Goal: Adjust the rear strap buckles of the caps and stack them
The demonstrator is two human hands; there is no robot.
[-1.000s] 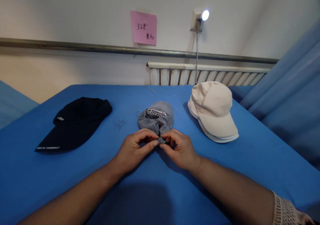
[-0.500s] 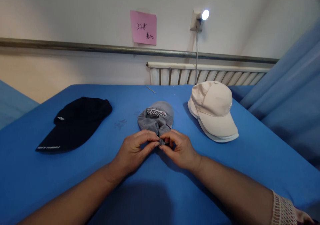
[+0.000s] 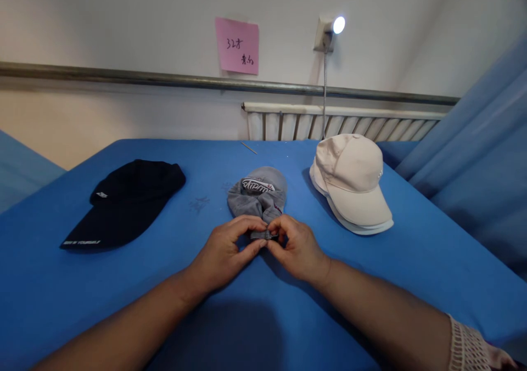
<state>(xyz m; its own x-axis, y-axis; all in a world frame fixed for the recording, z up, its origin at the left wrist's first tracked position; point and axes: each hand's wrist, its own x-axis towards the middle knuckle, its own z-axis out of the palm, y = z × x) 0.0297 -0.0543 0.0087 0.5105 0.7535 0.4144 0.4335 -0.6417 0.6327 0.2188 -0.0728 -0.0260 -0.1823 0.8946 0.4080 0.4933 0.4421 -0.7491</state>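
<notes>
A grey baseball cap [image 3: 257, 202] with white lettering lies in the middle of the blue-covered table, its back strap [image 3: 263, 235] toward me. My left hand [image 3: 228, 248] pinches the strap from the left between thumb and fingertips. From the right, my right hand [image 3: 297, 248] grips the strap close to its buckle, thumb below and fingers above. The fingertips of both hands nearly meet there, and they hide part of the buckle and the strap's ends.
A black cap [image 3: 127, 203] lies to the left. Stacked light caps [image 3: 349, 179], beige on top, sit to the right. A thin stick [image 3: 248, 148] lies near the far edge. Behind are a radiator [image 3: 288, 124], a rail [image 3: 164, 80] and a plugged-in light [image 3: 338, 25]. A blue curtain [image 3: 477, 140] hangs at right.
My left fingers have spread a little and their tips have shifted slightly right along the strap, so more of it shows. My right hand stays nearly in place. The caps have not moved.
</notes>
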